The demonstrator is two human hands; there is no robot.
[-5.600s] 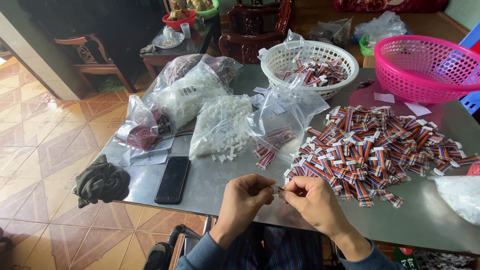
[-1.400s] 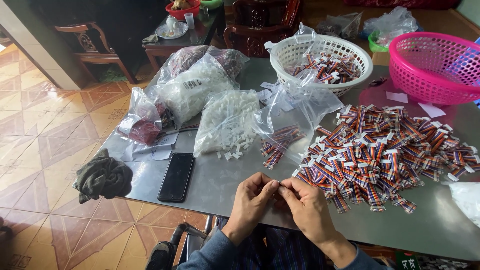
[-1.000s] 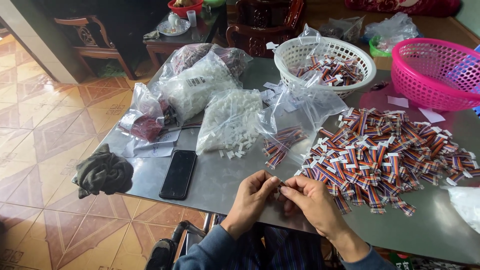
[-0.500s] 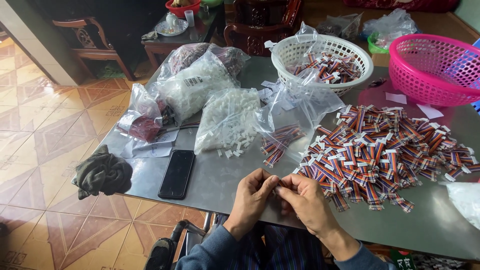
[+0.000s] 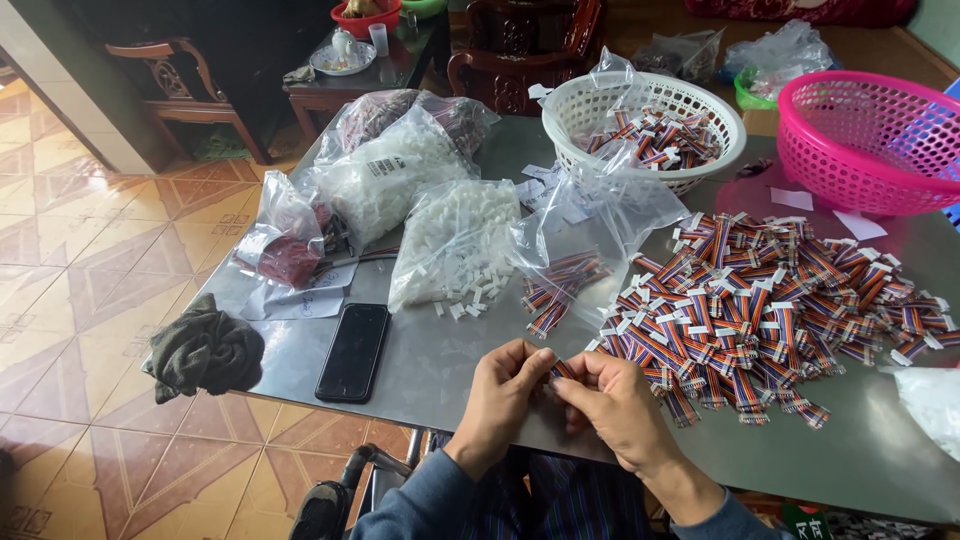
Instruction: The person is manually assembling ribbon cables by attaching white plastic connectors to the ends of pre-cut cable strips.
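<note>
My left hand (image 5: 505, 385) and right hand (image 5: 612, 400) meet at near edge of grey table (image 5: 450, 350), fingertips of both pinched on one small striped ribbon cable (image 5: 563, 370) held between them; big heap of same cables (image 5: 770, 300) just right, black phone (image 5: 353, 351) lying left, white basket (image 5: 640, 125) and pink basket (image 5: 870, 140) at far side

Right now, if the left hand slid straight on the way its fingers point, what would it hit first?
The left hand points right, so it would meet the right hand almost at once; their fingertips already pinch one small striped cable piece together.
</note>
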